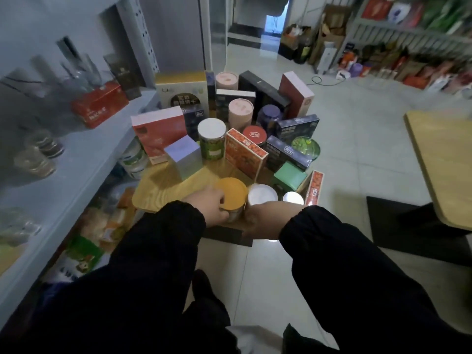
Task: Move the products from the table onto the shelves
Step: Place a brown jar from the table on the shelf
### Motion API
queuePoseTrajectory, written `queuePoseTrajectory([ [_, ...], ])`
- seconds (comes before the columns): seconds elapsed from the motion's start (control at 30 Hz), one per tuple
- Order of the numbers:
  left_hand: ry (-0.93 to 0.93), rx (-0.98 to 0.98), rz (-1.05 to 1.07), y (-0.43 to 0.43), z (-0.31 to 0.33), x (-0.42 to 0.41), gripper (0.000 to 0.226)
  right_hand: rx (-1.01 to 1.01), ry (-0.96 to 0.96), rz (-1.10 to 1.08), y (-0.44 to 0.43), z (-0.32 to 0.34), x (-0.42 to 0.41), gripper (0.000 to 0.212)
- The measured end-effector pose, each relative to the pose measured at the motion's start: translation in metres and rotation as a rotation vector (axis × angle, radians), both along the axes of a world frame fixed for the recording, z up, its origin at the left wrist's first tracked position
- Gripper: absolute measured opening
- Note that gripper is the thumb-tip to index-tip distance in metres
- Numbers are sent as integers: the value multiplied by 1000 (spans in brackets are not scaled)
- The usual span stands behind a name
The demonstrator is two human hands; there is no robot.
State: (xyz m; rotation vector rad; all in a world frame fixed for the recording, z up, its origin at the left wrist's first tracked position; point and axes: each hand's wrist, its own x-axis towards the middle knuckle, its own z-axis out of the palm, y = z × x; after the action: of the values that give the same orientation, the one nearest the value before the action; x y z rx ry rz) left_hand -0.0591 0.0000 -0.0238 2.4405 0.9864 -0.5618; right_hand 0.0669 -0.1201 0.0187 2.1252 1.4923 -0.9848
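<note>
A small wooden table (163, 185) carries several boxes and cans. At its near edge stands a can with an orange lid (231, 191); my left hand (209, 206) grips its left side. Right beside it stands a white-lidded can (262, 194), and my right hand (268, 218) wraps around its near side, fingers hidden behind it. A smaller shiny-lidded can (293, 198) stands just right of that. The grey shelf unit (84, 159) runs along the left, holding a red box (99, 104) and blurred jars.
Behind the cans stand a silver cube box (182, 157), an orange-red box (245, 154), a green box (290, 176), dark blue boxes and pink tubes. Lower shelves on the left hold packets. Another wooden table (439, 162) is at right. Goods line the far wall.
</note>
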Motion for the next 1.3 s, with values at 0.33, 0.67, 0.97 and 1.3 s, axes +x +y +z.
queuePoseTrajectory([
  [0.33,17,67,-212,49,-76,49,95,2,-16,-90,74,-3,32,65],
  [0.67,-205,-85,171,91,-54,15,73,95,-38,45,98,6,53,63],
  [0.97,-662,73,761,30,98,-94,54,429,384,324,100,33,-11,106],
  [1.3,-994,414,1309,-152,186,-227,77,513,1229,221,10,69,-182,82],
])
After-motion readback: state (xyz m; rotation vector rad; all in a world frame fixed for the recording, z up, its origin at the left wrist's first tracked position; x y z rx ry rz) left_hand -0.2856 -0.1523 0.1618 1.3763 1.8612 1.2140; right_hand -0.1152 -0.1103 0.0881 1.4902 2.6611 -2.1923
